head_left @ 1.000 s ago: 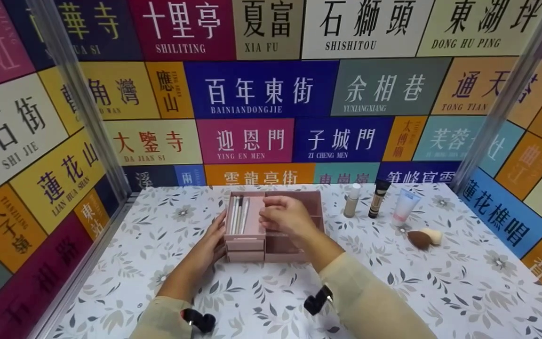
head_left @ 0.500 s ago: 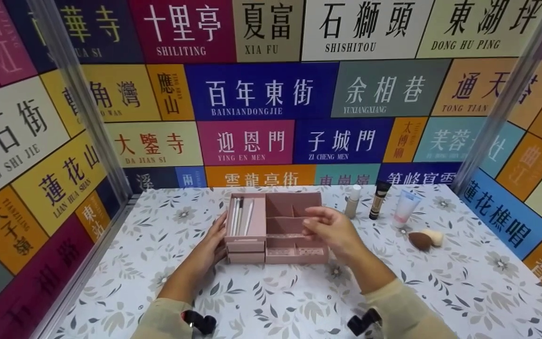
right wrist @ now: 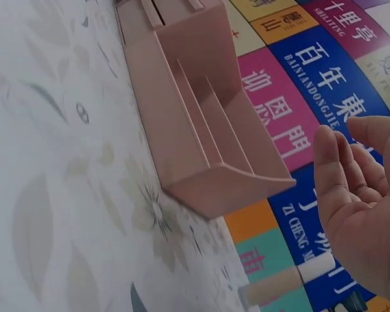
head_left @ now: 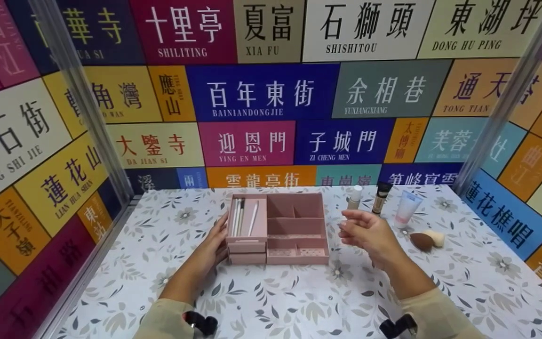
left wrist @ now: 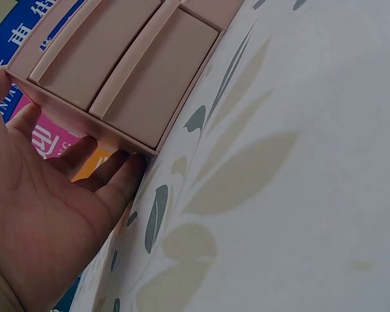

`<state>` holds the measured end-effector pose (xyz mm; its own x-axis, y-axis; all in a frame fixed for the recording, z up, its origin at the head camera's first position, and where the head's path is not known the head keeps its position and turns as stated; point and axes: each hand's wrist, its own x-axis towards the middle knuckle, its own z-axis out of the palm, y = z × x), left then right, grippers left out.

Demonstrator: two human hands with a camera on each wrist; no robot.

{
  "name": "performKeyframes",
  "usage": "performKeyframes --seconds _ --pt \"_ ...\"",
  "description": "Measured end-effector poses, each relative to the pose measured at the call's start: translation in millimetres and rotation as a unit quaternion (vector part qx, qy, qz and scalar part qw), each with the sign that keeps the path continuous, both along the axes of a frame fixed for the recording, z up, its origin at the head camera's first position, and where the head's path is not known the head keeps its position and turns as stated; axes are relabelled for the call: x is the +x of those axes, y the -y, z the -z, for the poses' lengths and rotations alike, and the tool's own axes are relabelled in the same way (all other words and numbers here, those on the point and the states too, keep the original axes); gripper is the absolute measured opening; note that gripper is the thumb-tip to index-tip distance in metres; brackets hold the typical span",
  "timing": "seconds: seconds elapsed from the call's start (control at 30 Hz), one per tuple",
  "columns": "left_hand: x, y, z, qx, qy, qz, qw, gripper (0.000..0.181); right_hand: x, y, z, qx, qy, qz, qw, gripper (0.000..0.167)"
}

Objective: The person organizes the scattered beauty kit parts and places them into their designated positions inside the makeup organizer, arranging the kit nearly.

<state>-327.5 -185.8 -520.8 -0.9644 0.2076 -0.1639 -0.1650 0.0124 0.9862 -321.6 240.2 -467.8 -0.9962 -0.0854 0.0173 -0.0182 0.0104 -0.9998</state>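
Our unclenched left hand (head_left: 212, 246) touches the makeup organizer (head_left: 286, 227); our relaxed, empty right hand (head_left: 372, 235) could brush and topple its eleven-o'clock foundation bottle (head_left: 354, 199).

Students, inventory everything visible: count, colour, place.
Cosmetics organizer: 1, pink, centre
Slim sticks: several, white and dark, in organizer
Capped bottle: 1, beige, right of organizer
Dark tube: 1, black-gold, beside bottle
Squeeze tube: 1, blue-pink, beside dark tube
Makeup sponges: 2, brown and cream, right
Tablecloth: 1, floral white, tabletop
Sign panels: many, multicoloured, walls
Posts: 2, silver, wall corners
Cameras: 2, black, wrists
Sleeves: 2, beige, forearms
Left hand: 1, touching organizer
Right hand: 1, near bottle
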Motion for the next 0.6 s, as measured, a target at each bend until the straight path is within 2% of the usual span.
performKeyframes --seconds 0.2,0.4,0.6 --pt "0.5 -0.8 -1.1 0.002 0.008 -0.002 1.0 0.049 1.9 -29 4.3 0.017 0.001 0.021 0.9996 0.053" --pt "-0.3 -0.9 -1.7 0.0 0.013 -0.006 0.9999 0.05 4.4 -66 2.7 0.029 0.027 0.046 0.9981 0.054" --pt "-0.7 -2.0 -1.8 -0.002 0.014 -0.01 0.9999 0.05 6.3 -101 7.4 0.076 0.048 0.092 0.9917 0.056"
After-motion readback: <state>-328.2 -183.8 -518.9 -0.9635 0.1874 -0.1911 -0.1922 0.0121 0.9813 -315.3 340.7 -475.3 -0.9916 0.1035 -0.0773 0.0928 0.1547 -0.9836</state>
